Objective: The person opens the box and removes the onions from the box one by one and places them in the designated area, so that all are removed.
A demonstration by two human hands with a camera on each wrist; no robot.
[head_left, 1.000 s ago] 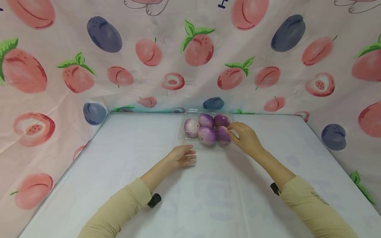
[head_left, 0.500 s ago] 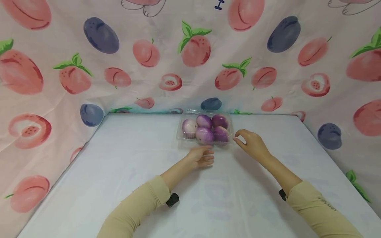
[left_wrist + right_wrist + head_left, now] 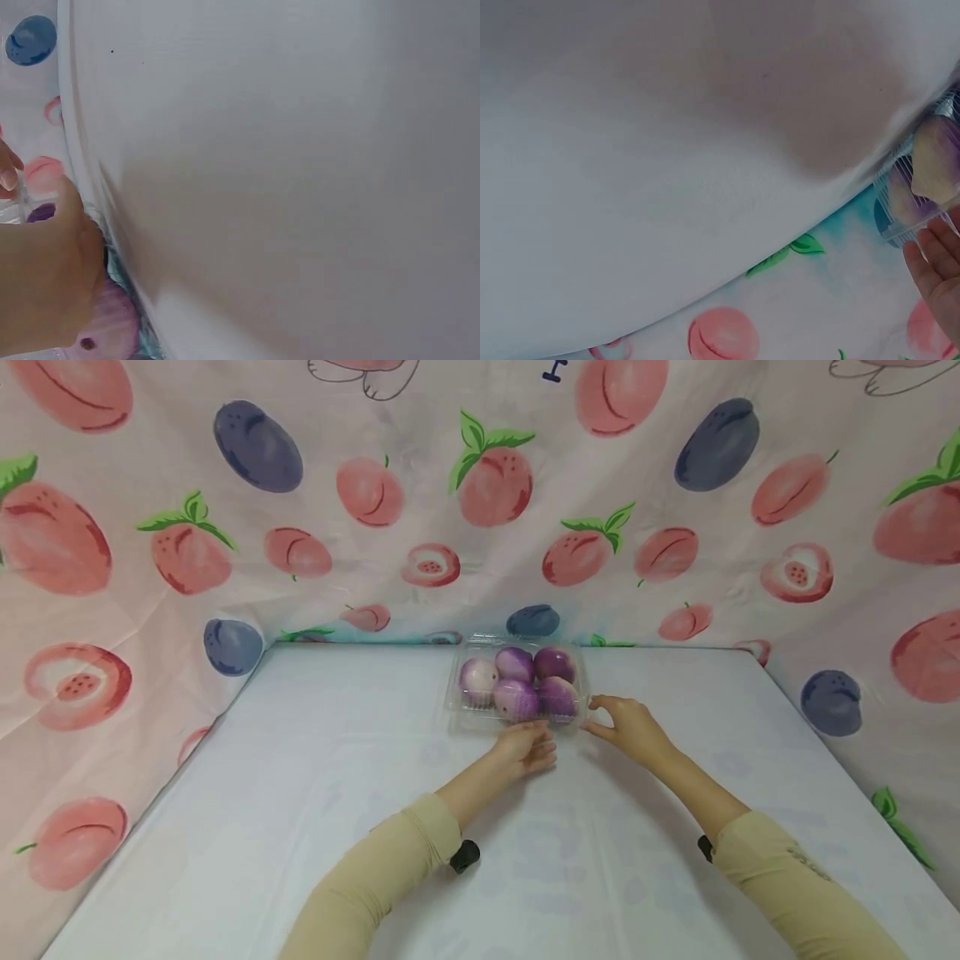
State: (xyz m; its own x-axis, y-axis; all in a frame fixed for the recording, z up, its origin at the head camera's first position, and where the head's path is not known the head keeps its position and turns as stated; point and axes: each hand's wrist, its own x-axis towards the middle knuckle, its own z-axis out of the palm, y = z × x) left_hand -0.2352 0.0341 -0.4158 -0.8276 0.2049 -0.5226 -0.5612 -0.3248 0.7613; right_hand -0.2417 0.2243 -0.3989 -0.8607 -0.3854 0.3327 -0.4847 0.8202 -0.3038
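Box [image 3: 468, 716] sits near the table's [image 3: 315, 735] back edge, its walls likely corralling five purple bulbs [image 3: 516, 700]; left hand [image 3: 527, 748] loose-fingered at its front, gripping nothing, right hand [image 3: 628, 724] at its near-right corner, maybe steadying it, can't tell if pinching.

We see a clear plastic box [image 3: 456, 689] resting on the counter [image 3: 337, 718]. Inside it we count five glossy, round purple-and-white vegetables [image 3: 516, 690]: the palest at the box's left end, two along its back, two along its front.
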